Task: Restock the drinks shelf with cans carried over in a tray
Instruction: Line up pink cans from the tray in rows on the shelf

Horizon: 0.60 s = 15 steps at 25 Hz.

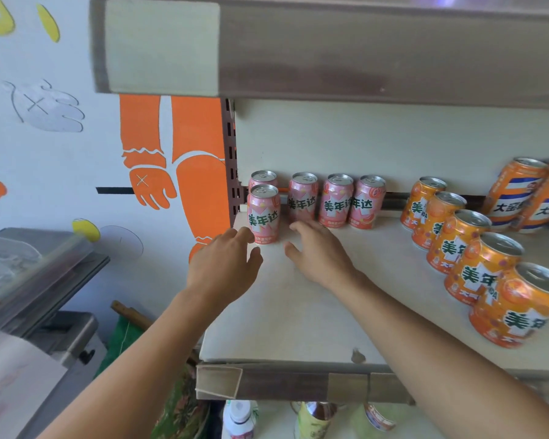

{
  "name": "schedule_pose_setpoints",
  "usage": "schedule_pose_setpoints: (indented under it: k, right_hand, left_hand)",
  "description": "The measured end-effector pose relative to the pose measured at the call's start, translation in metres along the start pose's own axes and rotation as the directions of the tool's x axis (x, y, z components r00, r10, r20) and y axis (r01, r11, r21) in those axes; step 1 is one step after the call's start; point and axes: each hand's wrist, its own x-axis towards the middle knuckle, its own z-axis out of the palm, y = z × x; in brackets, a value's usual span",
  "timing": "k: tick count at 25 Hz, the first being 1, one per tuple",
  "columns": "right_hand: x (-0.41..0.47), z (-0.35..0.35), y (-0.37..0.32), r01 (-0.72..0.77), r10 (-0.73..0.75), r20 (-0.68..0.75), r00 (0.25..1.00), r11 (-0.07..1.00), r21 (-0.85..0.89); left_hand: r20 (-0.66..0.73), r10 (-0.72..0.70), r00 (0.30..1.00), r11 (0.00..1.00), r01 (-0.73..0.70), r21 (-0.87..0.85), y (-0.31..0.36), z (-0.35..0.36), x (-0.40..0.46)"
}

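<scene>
Flanking: the front pink drink can (pixel 263 215) on the cream shelf (pixel 298 299)
Left hand (pixel 224 264): fingers apart, nothing held
Right hand (pixel 319 253): fingers apart, nothing held

Five pink cans (pixel 301 201) stood on the shelf (pixel 298 312), five orange cans (pixel 457 242) in a row, and two taller orange-and-blue cans (pixel 514 194). Two hands (pixel 222 267) were over it.

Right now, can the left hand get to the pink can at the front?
Probably yes. The left hand is open just beside the front pink can, its fingertips almost at the can's base, with only bare shelf between them. The right hand sits off to the other side, not blocking.
</scene>
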Motion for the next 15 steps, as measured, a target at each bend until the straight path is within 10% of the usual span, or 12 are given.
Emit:
schedule_pose_setpoints:
  k: [15]
  right_hand:
    - [-0.191, -0.084, -0.008, -0.224, 0.186, -0.144, 0.972, 0.921, -0.319]
  left_hand:
    - [-0.017, 0.278, 0.96, 0.95, -0.277, -0.143, 0.087, -0.016, -0.102]
